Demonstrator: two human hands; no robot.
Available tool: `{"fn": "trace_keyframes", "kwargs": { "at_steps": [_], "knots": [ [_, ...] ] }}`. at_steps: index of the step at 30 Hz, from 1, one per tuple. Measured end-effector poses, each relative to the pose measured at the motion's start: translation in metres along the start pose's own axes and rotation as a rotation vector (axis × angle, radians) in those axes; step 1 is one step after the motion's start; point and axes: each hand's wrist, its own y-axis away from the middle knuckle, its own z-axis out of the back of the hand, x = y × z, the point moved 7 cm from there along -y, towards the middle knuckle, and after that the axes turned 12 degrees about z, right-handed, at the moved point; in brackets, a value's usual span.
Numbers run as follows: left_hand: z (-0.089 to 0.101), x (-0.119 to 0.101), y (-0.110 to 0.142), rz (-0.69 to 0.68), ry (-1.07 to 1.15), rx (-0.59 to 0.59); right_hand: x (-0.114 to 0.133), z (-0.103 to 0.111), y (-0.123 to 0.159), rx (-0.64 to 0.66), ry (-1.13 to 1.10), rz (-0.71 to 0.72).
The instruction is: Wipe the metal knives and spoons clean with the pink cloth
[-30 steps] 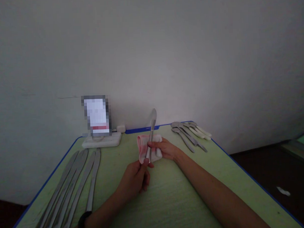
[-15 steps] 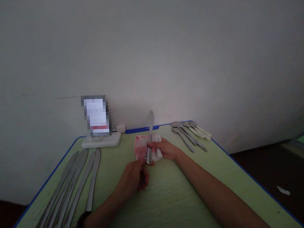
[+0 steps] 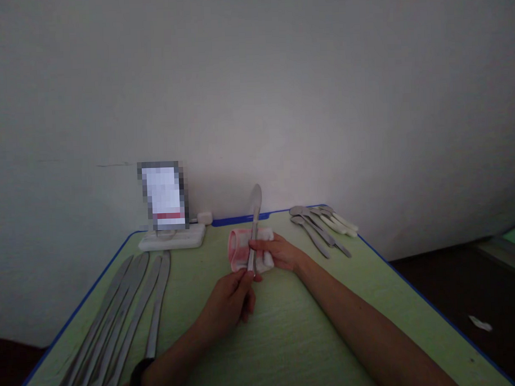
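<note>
A silver table knife (image 3: 256, 207) stands upright at the middle of the table, blade up. Behind its handle is a folded pink and white cloth (image 3: 239, 244). My right hand (image 3: 280, 251) is closed on the cloth, its thumb pressing the knife handle against it. With thumb and fingers, my left hand (image 3: 234, 295) pinches the bottom end of that handle. Several more table knives (image 3: 130, 310) lie side by side on the left, partly under my left forearm.
The table (image 3: 296, 327) is pale green with a blue edge, set against a grey wall. Spoons (image 3: 312, 236) and white-handled cutlery (image 3: 337, 221) lie at the back right. A blurred-out screen (image 3: 164, 196) stands on a white base (image 3: 172, 240) at the back left, beside a white plug (image 3: 205, 218).
My left fingers have moved slightly up and right, closing on the lower end of the knife handle. The knife has turned a little and shifted slightly upward. My right hand has barely moved.
</note>
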Motion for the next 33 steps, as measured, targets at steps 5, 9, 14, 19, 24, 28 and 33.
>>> {"fn": "trace_keyframes", "kwargs": {
  "at_steps": [5,9,14,19,24,28,33],
  "knots": [
    [-0.0004,0.0029,-0.0010,-0.004,0.020,0.008,-0.0010,0.0016,0.0008,-0.005,0.014,-0.013],
    [-0.0013,0.0034,-0.0011,0.004,0.035,0.024,-0.0024,0.0022,0.0012,-0.008,0.007,-0.028],
    [-0.0019,0.0012,-0.0005,0.003,-0.003,0.023,-0.0026,0.0019,0.0012,-0.010,0.003,-0.035],
    [-0.0028,0.0012,-0.0010,0.006,0.016,0.029,-0.0012,0.0006,0.0016,-0.010,0.016,-0.029],
    [-0.0032,0.0001,0.0000,0.009,0.020,0.032,-0.0033,0.0031,0.0014,-0.015,0.023,-0.036],
    [-0.0032,0.0011,-0.0002,0.005,0.021,0.029,-0.0048,0.0043,0.0012,-0.026,0.012,-0.048],
    [-0.0034,0.0029,-0.0015,0.007,0.012,0.033,-0.0026,0.0034,0.0019,-0.047,0.021,-0.035]
  ]
}}
